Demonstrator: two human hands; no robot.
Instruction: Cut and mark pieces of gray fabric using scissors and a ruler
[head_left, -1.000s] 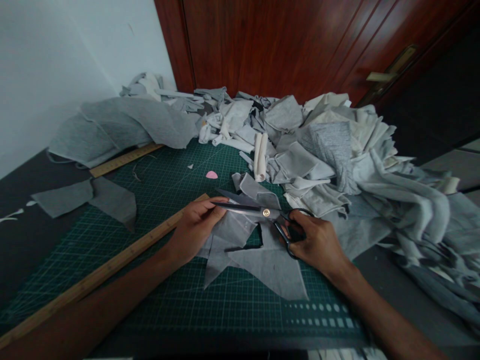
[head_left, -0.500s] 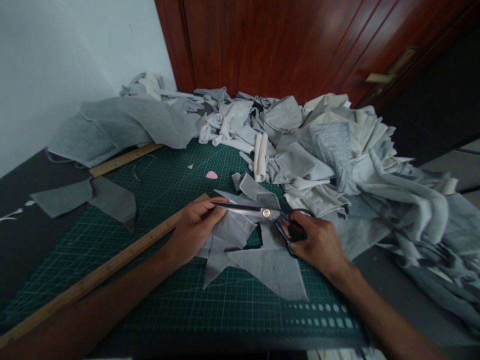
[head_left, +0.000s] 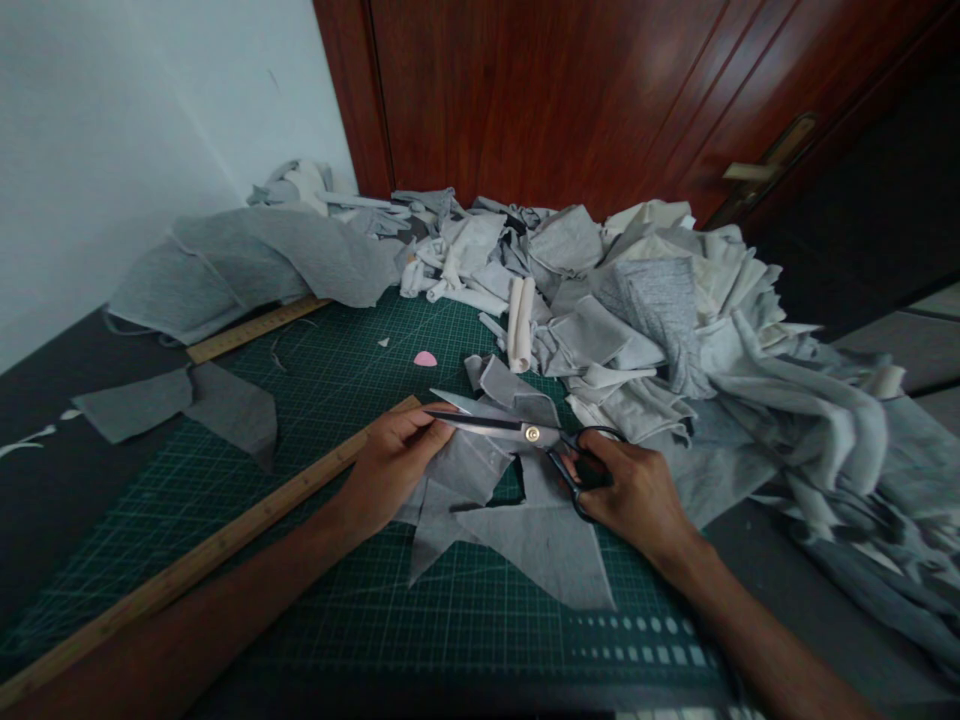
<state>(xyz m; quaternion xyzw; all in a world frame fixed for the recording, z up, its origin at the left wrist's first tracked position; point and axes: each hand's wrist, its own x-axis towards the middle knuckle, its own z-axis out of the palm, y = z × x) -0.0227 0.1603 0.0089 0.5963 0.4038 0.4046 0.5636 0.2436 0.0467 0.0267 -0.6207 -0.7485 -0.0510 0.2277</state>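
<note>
My right hand (head_left: 637,488) grips the black handles of a pair of scissors (head_left: 504,427), whose blades point left and are parted a little. At the blade tips, my left hand (head_left: 401,455) pinches a piece of grey fabric (head_left: 469,468) between thumb and fingers. Part of that piece is hidden behind the hand and the blades. Beneath both hands, more cut grey fabric pieces (head_left: 551,545) lie overlapping on the green cutting mat (head_left: 480,635).
A wooden ruler (head_left: 247,530) runs diagonally under my left forearm; another ruler (head_left: 255,328) lies farther back. Pink chalk (head_left: 425,359) rests on the mat. A heap of grey and white fabric (head_left: 637,310) fills the back and right. Two grey scraps (head_left: 232,405) lie left.
The view has tilted up slightly, so everything sits a bit lower in the picture. The scissors and both hands keep nearly the same pose around the fabric.
</note>
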